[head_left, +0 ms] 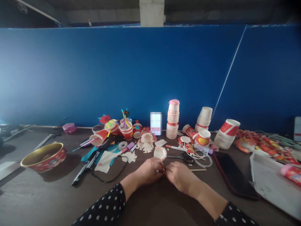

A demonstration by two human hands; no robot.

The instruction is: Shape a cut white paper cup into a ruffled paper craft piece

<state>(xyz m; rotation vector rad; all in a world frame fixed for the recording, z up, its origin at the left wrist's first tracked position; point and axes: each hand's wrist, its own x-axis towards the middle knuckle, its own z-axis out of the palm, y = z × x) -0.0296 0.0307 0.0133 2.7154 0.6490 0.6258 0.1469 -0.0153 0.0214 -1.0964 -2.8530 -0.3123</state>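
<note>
Close together at the front middle of the table, my left hand (pixel 150 170) and my right hand (pixel 181 176) meet at the fingertips. Both are closed in a pinch. A small whitish bit shows at the left fingers, but its kind is hidden. Just beyond the left hand is a cut paper cup (pixel 160 152) with a frilled rim; whether the fingers touch it I cannot tell. Scissors (pixel 184 158) with dark handles lie past the right hand, near a thin wooden stick (pixel 198 170). Another cut paper cup (pixel 147 139) sits further back.
A tall stack of paper cups (pixel 172 124) stands at the back. Left are a red and gold bowl (pixel 50 160), cups with coloured strips (pixel 127 130) and dark pens (pixel 84 168). On the right lie a dark phone-like slab (pixel 235 175), white paper (pixel 275 179) and red cup scraps (pixel 268 144).
</note>
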